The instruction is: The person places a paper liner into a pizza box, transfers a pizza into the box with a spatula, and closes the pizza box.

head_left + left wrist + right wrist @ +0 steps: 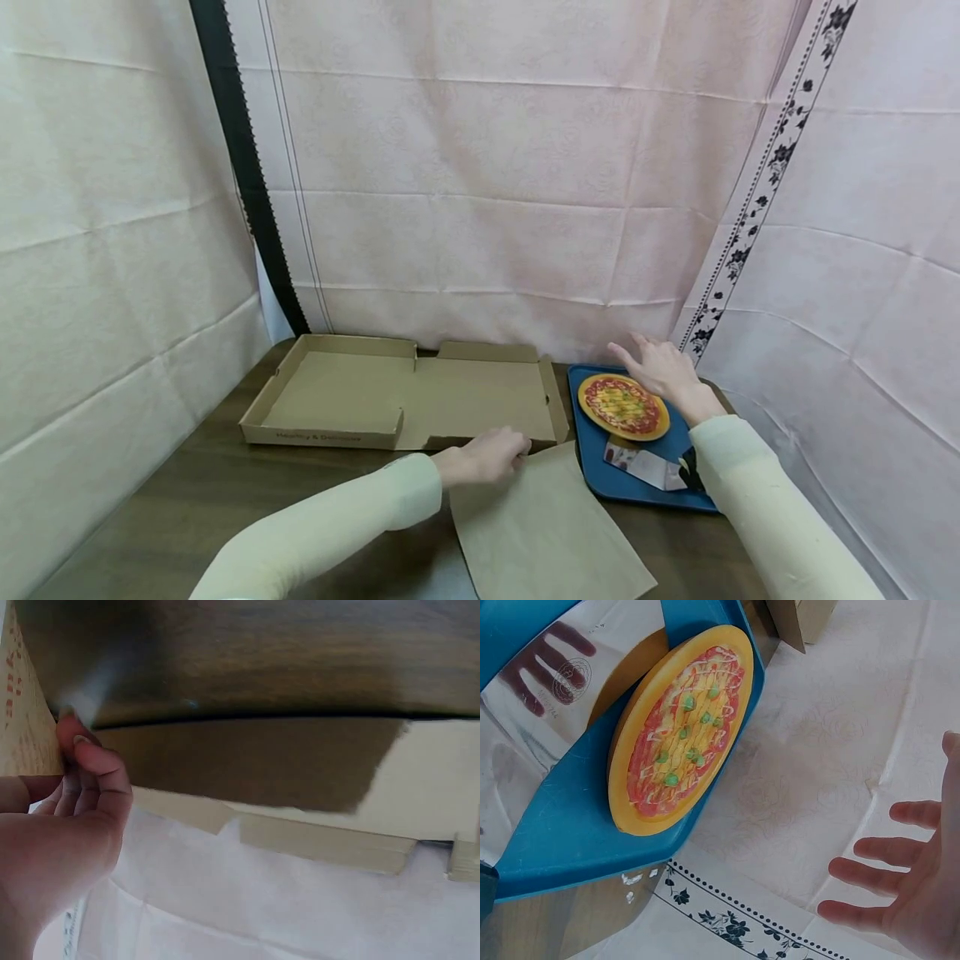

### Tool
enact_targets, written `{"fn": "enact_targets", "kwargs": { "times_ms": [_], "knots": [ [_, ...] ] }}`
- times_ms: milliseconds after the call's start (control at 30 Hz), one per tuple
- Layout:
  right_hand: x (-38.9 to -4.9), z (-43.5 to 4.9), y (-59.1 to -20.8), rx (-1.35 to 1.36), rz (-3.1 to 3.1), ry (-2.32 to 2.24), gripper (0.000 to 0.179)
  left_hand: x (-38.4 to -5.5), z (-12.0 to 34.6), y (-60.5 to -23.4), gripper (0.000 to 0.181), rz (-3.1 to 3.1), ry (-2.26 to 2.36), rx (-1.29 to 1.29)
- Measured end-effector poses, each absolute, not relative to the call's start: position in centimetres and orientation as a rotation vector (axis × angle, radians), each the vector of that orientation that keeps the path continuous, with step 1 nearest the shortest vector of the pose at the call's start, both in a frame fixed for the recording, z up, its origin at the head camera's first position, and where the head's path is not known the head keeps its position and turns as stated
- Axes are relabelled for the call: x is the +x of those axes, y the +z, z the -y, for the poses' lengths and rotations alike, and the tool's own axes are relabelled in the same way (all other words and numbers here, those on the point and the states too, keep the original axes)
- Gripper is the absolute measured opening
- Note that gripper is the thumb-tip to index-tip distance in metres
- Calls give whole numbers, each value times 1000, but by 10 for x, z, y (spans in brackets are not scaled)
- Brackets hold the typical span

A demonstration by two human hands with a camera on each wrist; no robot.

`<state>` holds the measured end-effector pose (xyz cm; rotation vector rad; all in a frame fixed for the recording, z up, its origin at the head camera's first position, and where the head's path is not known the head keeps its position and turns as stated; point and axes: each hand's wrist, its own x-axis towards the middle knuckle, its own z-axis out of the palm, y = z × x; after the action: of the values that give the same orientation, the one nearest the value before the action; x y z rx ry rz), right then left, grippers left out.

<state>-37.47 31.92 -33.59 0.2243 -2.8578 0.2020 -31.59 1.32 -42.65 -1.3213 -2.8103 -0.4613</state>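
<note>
My left hand (487, 457) pinches the top edge of a sheet of brown kraft paper (551, 533). In the left wrist view, red print shows on the side of the paper (22, 712) facing that camera, with thumb and fingertips at its edge. Behind lies an open cardboard pizza box (480, 396), its lid folded out flat. My right hand (662, 367), fingers spread and holding nothing, is over the far right of a blue tray (637, 487). A round pizza (624, 407) with a yellow crust, red sauce and green bits lies on this tray near the hand.
A whitish flat packet (562, 682) with a brown hand-shaped print lies on the tray beside the pizza. Something black (688, 471) sits at the tray's right side. Pale cloth (480, 183) hangs behind and on both sides of the wooden table (150, 508).
</note>
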Motion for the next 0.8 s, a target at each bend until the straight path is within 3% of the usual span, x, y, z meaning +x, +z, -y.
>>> {"fn": "enact_targets", "kwargs": {
  "times_ms": [433,800],
  "knots": [
    [-374,-319,-337,233,2843,217,79,-337,7,-404,35,2694,-732,-1394],
    [-373,-320,-339,227,2854,212,77,-349,21,-388,41,2661,-780,-1347]
  ]
}}
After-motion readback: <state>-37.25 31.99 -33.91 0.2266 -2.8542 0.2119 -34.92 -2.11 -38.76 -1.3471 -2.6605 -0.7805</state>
